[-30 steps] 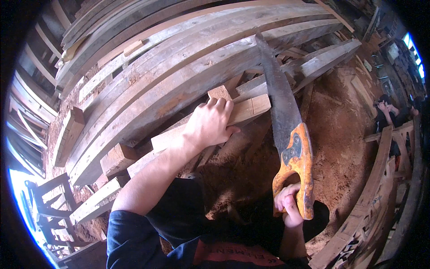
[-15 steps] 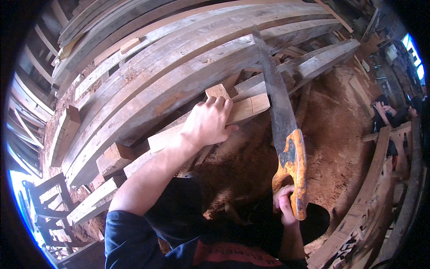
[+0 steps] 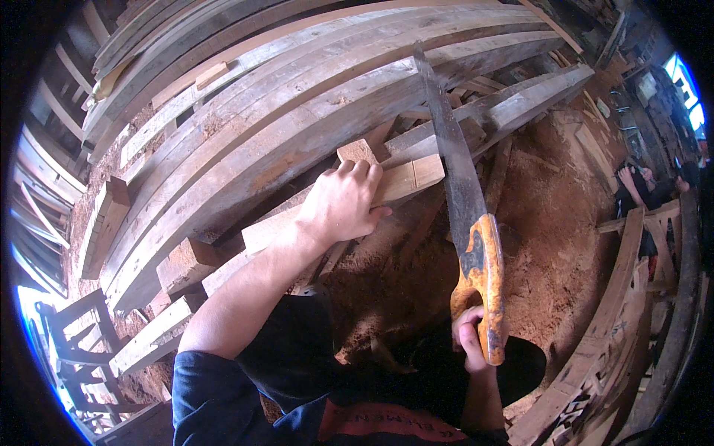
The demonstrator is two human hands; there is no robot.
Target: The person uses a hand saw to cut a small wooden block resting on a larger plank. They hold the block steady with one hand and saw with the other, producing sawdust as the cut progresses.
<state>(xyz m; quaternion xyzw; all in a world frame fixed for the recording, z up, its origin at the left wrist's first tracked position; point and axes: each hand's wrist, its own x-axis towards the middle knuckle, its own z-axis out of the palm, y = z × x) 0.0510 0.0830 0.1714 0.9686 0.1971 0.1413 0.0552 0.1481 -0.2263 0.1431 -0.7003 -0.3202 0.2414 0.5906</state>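
My left hand (image 3: 338, 204) grips a pale timber piece (image 3: 405, 178) from above, thumb along its near side, a little short of lines marked across its right end. My right hand (image 3: 472, 338) holds the worn orange handle of a handsaw (image 3: 461, 171), its long dark blade pointing away and up, alongside that right end; whether the teeth touch the wood I cannot tell. A short wood block (image 3: 351, 151) sits just beyond my fingers.
Long grey beams (image 3: 297, 111) lie across the upper view. A wooden chair-like frame (image 3: 78, 334) stands at left. Curved planks (image 3: 595, 342) line the right side, where another person (image 3: 636, 182) is partly visible. Reddish sawdust (image 3: 543, 223) covers the ground.
The saw's handle has turned more edge-on and moved slightly down and left, its blade tip shifting a little left. The whole view has drifted slightly. My left hand keeps its hold.
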